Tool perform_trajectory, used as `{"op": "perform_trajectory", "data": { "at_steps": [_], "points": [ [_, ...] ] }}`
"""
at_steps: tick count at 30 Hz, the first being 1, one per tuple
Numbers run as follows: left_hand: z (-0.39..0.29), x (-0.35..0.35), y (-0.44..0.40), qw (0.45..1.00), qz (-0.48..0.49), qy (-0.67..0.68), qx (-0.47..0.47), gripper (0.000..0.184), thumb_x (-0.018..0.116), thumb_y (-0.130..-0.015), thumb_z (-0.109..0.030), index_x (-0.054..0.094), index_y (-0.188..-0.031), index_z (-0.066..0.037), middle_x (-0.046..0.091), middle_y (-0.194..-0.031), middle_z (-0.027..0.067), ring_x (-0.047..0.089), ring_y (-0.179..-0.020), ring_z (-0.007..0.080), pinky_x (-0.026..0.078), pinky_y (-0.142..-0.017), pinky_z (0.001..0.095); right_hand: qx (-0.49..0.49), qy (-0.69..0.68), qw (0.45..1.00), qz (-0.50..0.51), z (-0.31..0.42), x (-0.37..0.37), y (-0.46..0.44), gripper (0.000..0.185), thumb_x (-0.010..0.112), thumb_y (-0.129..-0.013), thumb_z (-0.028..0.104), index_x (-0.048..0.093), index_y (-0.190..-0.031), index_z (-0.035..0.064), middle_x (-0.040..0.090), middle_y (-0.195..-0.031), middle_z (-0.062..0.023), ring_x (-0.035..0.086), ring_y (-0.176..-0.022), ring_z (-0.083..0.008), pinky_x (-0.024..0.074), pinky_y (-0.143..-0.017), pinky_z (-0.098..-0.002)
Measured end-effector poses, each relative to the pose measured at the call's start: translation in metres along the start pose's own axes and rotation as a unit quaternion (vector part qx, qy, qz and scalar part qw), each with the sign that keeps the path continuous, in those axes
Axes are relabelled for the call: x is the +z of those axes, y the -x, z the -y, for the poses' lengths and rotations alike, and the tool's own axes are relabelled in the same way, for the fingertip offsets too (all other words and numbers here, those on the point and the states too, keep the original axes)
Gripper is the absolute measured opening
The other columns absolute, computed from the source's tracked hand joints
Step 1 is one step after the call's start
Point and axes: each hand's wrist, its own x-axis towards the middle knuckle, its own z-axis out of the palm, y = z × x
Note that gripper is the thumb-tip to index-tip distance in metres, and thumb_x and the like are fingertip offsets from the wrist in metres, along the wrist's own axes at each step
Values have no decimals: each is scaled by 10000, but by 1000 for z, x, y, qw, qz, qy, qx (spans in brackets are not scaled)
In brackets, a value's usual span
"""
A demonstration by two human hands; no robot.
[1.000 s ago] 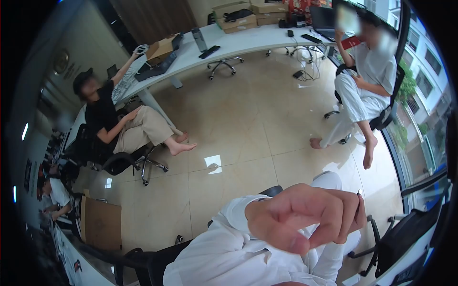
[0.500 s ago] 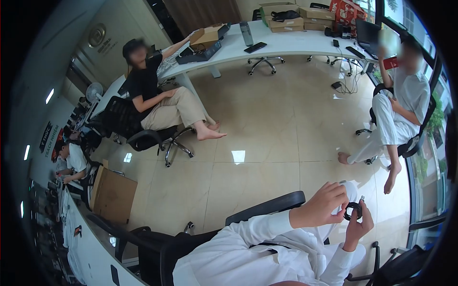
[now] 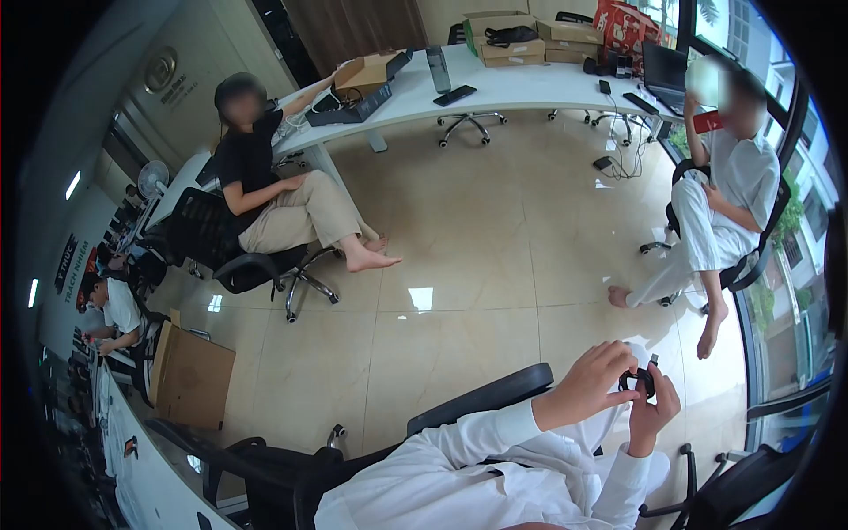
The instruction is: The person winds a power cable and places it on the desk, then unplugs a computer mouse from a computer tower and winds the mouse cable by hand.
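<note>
A small coil of black cable (image 3: 647,381) with a metal USB-like plug (image 3: 654,359) standing up from it is between my two hands, above my lap. My left hand (image 3: 590,378) comes in from the left with bent fingers pinching the near side of the coil. From below, my right hand (image 3: 654,405) grips the other side between thumb and fingers, with the plug sticking up past the fingertips. The fingers cover part of the cable.
A black chair armrest (image 3: 481,397) lies beside my left arm. Two seated people, one at the white curved table (image 3: 521,95) and one by the window, face the tiled floor (image 3: 459,238). A cardboard box (image 3: 196,375) stands at left, and another chair (image 3: 751,490) at lower right.
The view has shifted slightly, so the room appears further left. My hands have drawn closer around the coil, which now looks more covered and less like an open ring.
</note>
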Motion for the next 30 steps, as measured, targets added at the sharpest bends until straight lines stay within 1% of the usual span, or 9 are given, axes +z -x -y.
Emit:
{"op": "perform_trajectory", "data": {
  "at_steps": [2, 6, 9, 16, 19, 22, 23, 26, 30],
  "points": [
    [2, 0, -3, 999, 13, 11, -31, 377, 762, -732, -200, 557, -1019, -68, 545, -1040, 91, 545, -985, 306, 445, -850, 410, 13, 6, 1000, 1, 0, -3, 0, 353, 674, -667, -98, 686, -1009, -11, 560, -647, -94, 537, -554, -210, 408, -509, -299],
    [18, 16, 2, 999, 51, 15, 2, 331, 729, -767, -172, 592, -1042, -50, 601, -1024, 109, 560, -995, 300, 447, -862, 405, 28, 27, 999, 6, -12, -4, 10, 330, 660, -683, -92, 678, -1004, -20, 578, -688, -104, 560, -592, -221, 430, -536, -301],
    [20, 30, 8, 998, 42, 28, -23, 246, 679, -825, -151, 602, -1029, -38, 620, -1002, 114, 579, -973, 291, 444, -865, 398, 41, 6, 999, -15, -11, 1, 12, 276, 645, -694, -113, 657, -949, -10, 589, -705, -88, 563, -603, -202, 439, -542, -287],
    [20, 48, 2, 995, 78, 63, -30, 243, 678, -822, -148, 620, -1032, -39, 632, -942, 102, 589, -917, 297, 449, -846, 404, 98, 34, 994, -26, -12, -13, 16, 204, 628, -749, -107, 630, -925, -3, 608, -725, -77, 588, -624, -168, 470, -571, -259],
    [14, 64, 1, 995, 75, 69, -7, 265, 680, -813, -141, 622, -1049, -36, 627, -925, 104, 587, -895, 299, 457, -826, 403, 214, -22, 976, -21, -21, -29, 26, 203, 604, -789, -105, 627, -970, -15, 633, -792, -67, 601, -690, -138, 487, -624, -245],
    [11, 79, 3, 995, 73, 73, 15, 297, 672, -810, -112, 620, -1091, -31, 624, -922, 110, 584, -877, 300, 466, -798, 398, 220, -78, 972, -16, -20, -44, 28, 216, 573, -833, -100, 611, -1036, -35, 644, -901, -70, 607, -791, -119, 493, -683, -236],
    [10, 83, 3, 995, 68, 75, 13, 300, 668, -813, -104, 619, -1099, -31, 624, -923, 110, 584, -876, 301, 466, -797, 398, 264, -135, 955, 12, -25, -52, 35, 268, 559, -853, -89, 584, -1117, -51, 633, -1005, -90, 602, -880, -124, 490, -761, -240],
    [7, 94, 5, 994, 67, 84, 8, 309, 651, -826, -76, 616, -1130, -26, 627, -924, 114, 586, -869, 305, 468, -793, 399, 320, -289, 902, 5, -19, -63, 38, 327, 565, -865, -42, 549, -1190, -71, 626, -1042, -96, 593, -929, -130, 471, -857, -251],
    [6, 100, 8, 993, 93, 79, 1, 312, 647, -837, -76, 618, -1143, -20, 633, -925, 117, 589, -869, 307, 472, -786, 399, 326, -339, 883, 16, -13, -77, 39, 319, 536, -909, 40, 553, -1206, -74, 641, -1021, -107, 606, -910, -138, 477, -845, -260]
  ]
}}
